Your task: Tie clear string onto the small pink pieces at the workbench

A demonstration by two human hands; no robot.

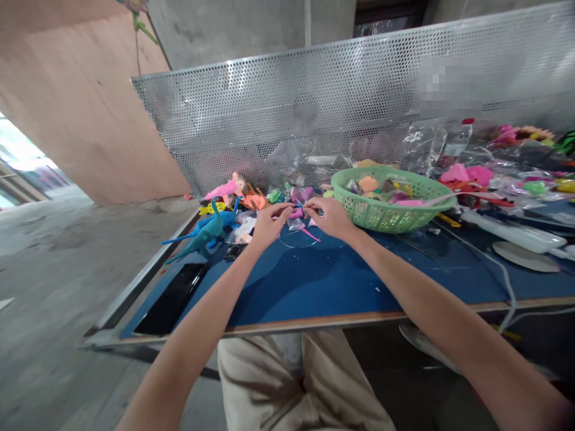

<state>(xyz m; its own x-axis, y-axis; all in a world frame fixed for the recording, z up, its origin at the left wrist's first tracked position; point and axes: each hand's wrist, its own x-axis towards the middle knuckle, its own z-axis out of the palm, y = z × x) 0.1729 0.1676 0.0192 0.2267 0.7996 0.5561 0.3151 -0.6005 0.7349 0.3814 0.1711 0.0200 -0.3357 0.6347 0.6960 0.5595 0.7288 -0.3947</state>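
My left hand [271, 222] and my right hand [331, 216] meet over the blue tabletop, fingers pinched around the two ends of a small pink piece [296, 213]. A bit of blue shows along its top edge; its exact kind is too small to make out. Just below the fingers lie a thin pink strip [311, 234] and a fine clear loop of line. Left of my left hand are blue and teal toy dinosaurs [211, 230] and a pink toy figure [230, 187]. Beside my right hand stands a green plastic basket [386, 218] holding several colourful soft pieces.
A black flat object [171, 299] lies at the table's left front corner. Perforated metal sheeting [269, 102] rises behind. To the right are a white bottle-like object [516, 232], a pale cable [498, 272], a clear bottle with red cap [457, 140] and heaped colourful toys.
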